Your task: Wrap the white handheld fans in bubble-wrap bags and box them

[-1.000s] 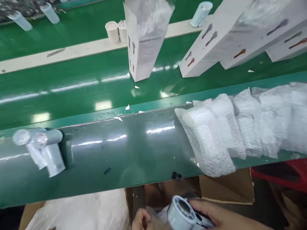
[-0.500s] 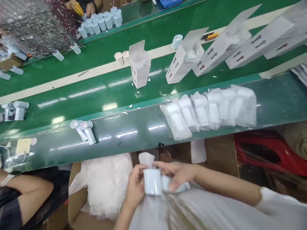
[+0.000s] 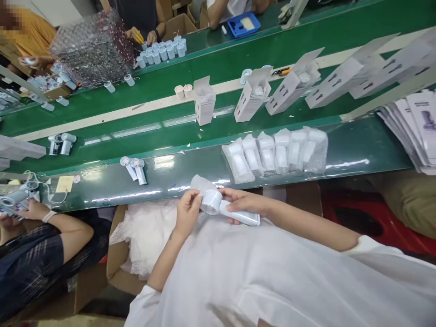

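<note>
Well, the left hand (image 3: 187,212) is closed in a narrow pinch on the round head of a white handheld hair dryer (image 3: 218,204), while the right hand (image 3: 244,202) holds the body, its fingers curled around the handle. The dryer is just above the person's white smock (image 3: 272,277). A clear plastic bag (image 3: 200,183) touches its head, but fingers and glare make it hard to tell whether the head is inside.

Beyond the hands, six bubble-wrap pouches (image 3: 269,154) lie side by side on the dark green table (image 3: 357,145), each with a white shape inside. Two unwrapped dryers (image 3: 134,170) lie to their left, so those two are not yet covered. On the green conveyor belt (image 3: 153,113) beyond, white cartons (image 3: 204,101) stand with their flaps open, and plastic shows in some, though their contents cannot be made out.

An open cardboard box (image 3: 116,254) of white wrap sits below the table. A stack of printed leaflets (image 3: 410,129) is cut off at the right edge. At lower left, a co-worker's hand (image 3: 30,211) holds another dryer (image 3: 17,195), partly cut off.
</note>
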{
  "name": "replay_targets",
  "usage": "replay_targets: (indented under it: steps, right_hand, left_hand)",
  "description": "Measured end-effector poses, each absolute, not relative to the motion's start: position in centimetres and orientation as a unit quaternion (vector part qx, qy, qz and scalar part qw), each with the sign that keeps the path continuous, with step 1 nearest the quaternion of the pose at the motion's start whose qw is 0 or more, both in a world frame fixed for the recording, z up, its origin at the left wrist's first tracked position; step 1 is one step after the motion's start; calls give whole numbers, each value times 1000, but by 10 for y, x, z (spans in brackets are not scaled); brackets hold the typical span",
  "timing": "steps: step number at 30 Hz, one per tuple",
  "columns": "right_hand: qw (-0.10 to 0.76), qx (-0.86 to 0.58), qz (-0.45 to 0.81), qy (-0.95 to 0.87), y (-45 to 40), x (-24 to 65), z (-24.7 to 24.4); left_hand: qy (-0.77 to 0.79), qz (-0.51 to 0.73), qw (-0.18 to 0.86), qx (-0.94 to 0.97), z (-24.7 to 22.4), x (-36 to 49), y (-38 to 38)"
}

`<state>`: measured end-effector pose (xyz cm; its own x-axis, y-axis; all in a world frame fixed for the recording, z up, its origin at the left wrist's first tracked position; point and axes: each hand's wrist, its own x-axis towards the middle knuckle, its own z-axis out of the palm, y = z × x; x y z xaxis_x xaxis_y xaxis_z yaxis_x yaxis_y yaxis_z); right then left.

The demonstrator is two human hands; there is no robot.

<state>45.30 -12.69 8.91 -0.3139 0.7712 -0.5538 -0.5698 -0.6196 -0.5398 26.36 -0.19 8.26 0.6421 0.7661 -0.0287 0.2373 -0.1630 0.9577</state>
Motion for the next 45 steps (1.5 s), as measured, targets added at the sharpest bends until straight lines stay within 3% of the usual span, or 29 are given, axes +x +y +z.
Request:
replay_targets:
  steps: [4,8,15,19,22,27,33,35,41,45]
  right_hand:
    - [459,-435,770,-84,-126,459,93]
    - [493,-451,743,-24,-129,457,97]
    - [484,-485,727,35,-129,447,103]
    - [470,-494,730,41,-121,446,101]
    - [483,-532,691,82,-115,446,92]
    - [495,-527,679,128,-111,451,71]
    - [437,-444,764,170,-115,464,53]
    - [453,-437,763,146,-116,463,49]
    - [439,-596,672,8,-118,456,51]
    - [448,-611,637,-142,-123,484,70]
  left_hand:
    - [169,267,375,872,94,260,8]
    - [152,313,228,909,80,255,-9]
    - [179,329,225,900,67,274,-19]
    - [65,318,184,928,78,291,-12]
    - [-21,228,217,949,75,295,-19]
    - [161,242,347,892,64,299,-30]
    - [273,141,502,809,61,306,-28]
    - [305,126,494,804,61,309,-28]
    - [221,149,462,846,75,318,-30]
    - [297,206,470,805,94,306,-23]
